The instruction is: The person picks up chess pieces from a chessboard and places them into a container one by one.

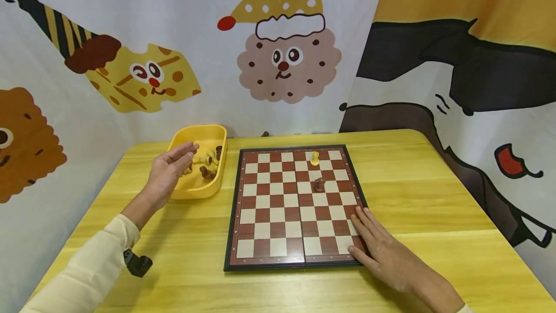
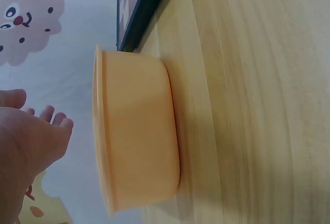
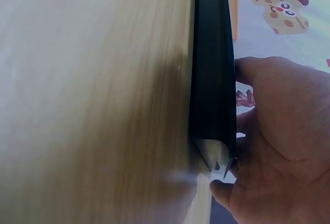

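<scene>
My left hand (image 1: 166, 174) is raised above the near-left side of a yellow plastic bin (image 1: 201, 194), fingers extended and holding nothing. Light and dark brown chess pieces (image 1: 208, 161) lie jumbled inside the bin. In the left wrist view the hand (image 2: 33, 139) shows beside the bin's rim (image 2: 101, 131). My right hand (image 1: 388, 257) rests its fingers on the lower right edge of a chessboard (image 1: 270, 258). A yellow pawn (image 1: 314, 159) stands upright toward the board's far right, and a dark brown knight (image 1: 319, 185) sits nearer. The right wrist view shows the board's black side (image 3: 212, 64).
The board and bin share a yellow wood-grain table (image 1: 417, 173). A cartoon-printed curtain (image 1: 182, 8) hangs behind and around its far side. A small black device (image 1: 138, 263) is at the left wrist. The hinge line divides the board down its middle.
</scene>
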### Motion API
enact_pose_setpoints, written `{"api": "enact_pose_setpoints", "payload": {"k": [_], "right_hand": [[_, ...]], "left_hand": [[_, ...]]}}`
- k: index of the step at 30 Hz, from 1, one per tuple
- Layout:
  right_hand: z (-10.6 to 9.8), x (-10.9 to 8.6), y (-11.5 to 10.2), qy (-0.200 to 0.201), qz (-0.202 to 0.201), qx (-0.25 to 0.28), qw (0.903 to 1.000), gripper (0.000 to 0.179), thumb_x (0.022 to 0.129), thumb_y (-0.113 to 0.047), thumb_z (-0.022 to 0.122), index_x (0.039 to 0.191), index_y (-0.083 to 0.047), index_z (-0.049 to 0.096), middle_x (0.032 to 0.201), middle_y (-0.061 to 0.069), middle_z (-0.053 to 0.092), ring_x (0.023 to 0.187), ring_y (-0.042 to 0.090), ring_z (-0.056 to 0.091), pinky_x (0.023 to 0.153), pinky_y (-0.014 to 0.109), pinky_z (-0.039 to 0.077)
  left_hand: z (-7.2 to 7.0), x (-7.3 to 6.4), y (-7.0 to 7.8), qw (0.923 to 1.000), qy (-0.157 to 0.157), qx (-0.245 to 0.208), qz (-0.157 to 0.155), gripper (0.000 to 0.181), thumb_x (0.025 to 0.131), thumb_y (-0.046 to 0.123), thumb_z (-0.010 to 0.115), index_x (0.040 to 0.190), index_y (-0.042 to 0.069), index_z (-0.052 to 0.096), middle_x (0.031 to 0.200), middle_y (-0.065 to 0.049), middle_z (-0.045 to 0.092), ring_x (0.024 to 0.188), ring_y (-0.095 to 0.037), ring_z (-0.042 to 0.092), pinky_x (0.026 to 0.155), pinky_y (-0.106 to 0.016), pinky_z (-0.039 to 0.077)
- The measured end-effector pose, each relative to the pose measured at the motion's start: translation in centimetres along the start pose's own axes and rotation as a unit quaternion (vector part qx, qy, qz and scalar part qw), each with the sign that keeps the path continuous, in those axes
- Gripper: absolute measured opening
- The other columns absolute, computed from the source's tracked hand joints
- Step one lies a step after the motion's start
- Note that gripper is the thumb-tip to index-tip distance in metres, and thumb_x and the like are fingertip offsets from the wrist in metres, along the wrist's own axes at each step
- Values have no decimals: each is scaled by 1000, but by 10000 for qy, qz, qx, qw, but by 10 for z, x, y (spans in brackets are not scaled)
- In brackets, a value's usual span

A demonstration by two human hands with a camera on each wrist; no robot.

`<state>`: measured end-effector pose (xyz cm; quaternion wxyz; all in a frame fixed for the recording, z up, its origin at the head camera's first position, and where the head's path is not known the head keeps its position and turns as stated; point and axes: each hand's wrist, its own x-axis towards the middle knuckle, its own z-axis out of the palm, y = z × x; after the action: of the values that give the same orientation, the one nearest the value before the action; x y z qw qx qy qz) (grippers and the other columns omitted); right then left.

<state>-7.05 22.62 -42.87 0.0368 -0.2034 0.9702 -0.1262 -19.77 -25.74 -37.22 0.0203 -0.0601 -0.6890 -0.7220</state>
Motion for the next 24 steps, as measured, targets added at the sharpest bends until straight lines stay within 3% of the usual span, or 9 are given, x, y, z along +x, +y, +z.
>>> {"api": "enact_pose_setpoints", "payload": {"k": [3, 6, 14, 18, 19, 21, 24], "right_hand": [[1, -1, 0, -4, -9, 1, 10000, 68, 93, -52, 36, 145, -11, 21, 151, 4, 7, 136, 23, 2, 101, 48, 26], [2, -1, 0, 27, -23, -21, 10000, 68, 93, -52, 37, 145, -11, 20, 151, 4, 6, 136, 23, 2, 101, 48, 26], [0, -2, 0, -8, 28, 14, 10000, 68, 93, -52, 36, 145, -12, 20, 151, 4, 6, 136, 23, 2, 101, 49, 26], [0, -2, 0, -24, 37, 44, 10000, 69, 93, -53, 36, 145, -11, 21, 151, 3, 7, 136, 23, 3, 101, 49, 27], [0, -2, 0, -35, 34, 53, 10000, 69, 92, -53, 36, 145, -11, 21, 151, 3, 7, 136, 23, 2, 101, 49, 27], [0, -2, 0, -55, 27, 58, 10000, 69, 92, -54, 36, 145, -11, 21, 151, 4, 7, 136, 23, 2, 101, 49, 27], [-1, -2, 0, -75, 34, 68, 9999, 69, 93, -54, 35, 145, -10, 21, 151, 4, 7, 136, 23, 2, 101, 48, 26]], "left_hand": [[2, -1, 1, 9989, -146, -445, -96, 46, 93, 10, 52, 136, 1, 38, 138, -19, 35, 126, -25, 33, 94, -23, 37], [6, -3, 0, 9978, -252, -610, -114, 45, 93, 7, 50, 135, -1, 38, 138, -21, 34, 126, -27, 32, 98, -29, 34], [18, -2, -3, 9982, -392, -440, -144, 41, 94, 10, 50, 133, 0, 41, 135, -21, 39, 124, -30, 36, 100, -42, 30], [21, -2, -11, 9977, -544, -397, 100, 40, 94, 9, 50, 131, -3, 43, 131, -22, 44, 121, -31, 39, 97, -42, 34], [17, 3, -24, 9960, -679, -551, 192, 38, 93, 10, 51, 130, -2, 46, 129, -20, 46, 120, -29, 42, 96, -40, 36], [19, 5, -32, 9932, -891, -657, 358, 38, 92, 10, 53, 129, -1, 48, 127, -18, 49, 117, -26, 45, 93, -37, 40], [30, 7, -35, 9921, -1031, -615, 373, 39, 92, 12, 55, 129, 1, 49, 127, -16, 50, 117, -25, 46, 93, -36, 41]]}}
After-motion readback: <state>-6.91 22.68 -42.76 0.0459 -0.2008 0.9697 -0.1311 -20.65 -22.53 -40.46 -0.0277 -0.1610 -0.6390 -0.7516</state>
